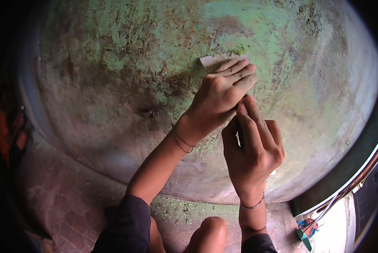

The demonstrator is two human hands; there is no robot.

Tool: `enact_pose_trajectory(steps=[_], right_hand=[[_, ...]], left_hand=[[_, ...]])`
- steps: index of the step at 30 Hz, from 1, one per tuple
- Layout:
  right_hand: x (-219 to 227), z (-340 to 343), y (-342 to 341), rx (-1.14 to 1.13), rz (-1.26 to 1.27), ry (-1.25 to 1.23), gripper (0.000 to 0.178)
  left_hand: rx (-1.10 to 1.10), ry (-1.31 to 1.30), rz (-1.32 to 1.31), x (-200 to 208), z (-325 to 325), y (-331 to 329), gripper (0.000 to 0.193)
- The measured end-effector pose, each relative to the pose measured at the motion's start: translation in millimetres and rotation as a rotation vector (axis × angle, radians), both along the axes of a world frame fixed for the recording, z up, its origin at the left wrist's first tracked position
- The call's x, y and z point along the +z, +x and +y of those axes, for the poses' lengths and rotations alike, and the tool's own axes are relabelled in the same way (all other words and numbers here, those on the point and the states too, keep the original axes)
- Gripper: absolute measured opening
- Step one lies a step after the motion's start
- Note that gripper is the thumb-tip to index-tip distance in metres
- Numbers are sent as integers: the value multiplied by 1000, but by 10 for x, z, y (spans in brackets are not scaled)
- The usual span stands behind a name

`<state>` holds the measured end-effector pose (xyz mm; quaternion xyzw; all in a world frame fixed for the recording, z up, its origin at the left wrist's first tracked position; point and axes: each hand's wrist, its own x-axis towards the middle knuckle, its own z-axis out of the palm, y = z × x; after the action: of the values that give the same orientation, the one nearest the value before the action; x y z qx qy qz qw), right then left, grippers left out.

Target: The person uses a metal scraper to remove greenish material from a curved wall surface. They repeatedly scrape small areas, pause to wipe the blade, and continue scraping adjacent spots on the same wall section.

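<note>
A scraper (211, 62) with a wide, pale flat blade lies against the wall (126, 80), whose green paint is worn and flaking. Green crumbs of paint sit along the blade's upper edge. My left hand (223, 90) presses on the blade, fingers close together across it, with the thumb hidden. Below it, my right hand (256, 141) is closed round the scraper's dark handle, which is mostly covered by my fingers. Both wrists wear thin bracelets.
Green flakes (184, 211) are scattered on the stone-patterned floor (58, 189) at the wall's foot. My bare knee (212, 234) is bent close to the wall. A green tool (303, 240) rests at the lower right. Something orange and dark (10, 130) is at the far left.
</note>
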<state>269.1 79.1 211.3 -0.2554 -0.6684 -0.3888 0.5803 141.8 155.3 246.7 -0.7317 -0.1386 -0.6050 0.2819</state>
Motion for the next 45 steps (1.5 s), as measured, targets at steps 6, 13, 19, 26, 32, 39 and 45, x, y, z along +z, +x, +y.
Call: enact_pose_trajectory(steps=[6,13,19,26,32,39,45], right_hand=[[46,-45,-70,-54,45,-108,24],[57,-76,-103,-73,49,-86,26],[99,-51,-135,-97,29,-53,24],[74,-135,-97,-98,121,-138,24],[-21,-49,-82,-47,180,-38,25],[30,-32,-58,-80,142,-77,25],[199,112,-117,-64,120,-40,25]], left_hand=[[11,-13,4,50,-18,-38,47],[-24,-37,-47,52,-15,-50,44],[-49,18,2,130,-20,-35,49],[-29,7,43,123,-36,7,35],[-7,10,81,93,-11,45,37],[-5,-10,56,109,20,48,39],[70,105,22,303,119,-8,39]])
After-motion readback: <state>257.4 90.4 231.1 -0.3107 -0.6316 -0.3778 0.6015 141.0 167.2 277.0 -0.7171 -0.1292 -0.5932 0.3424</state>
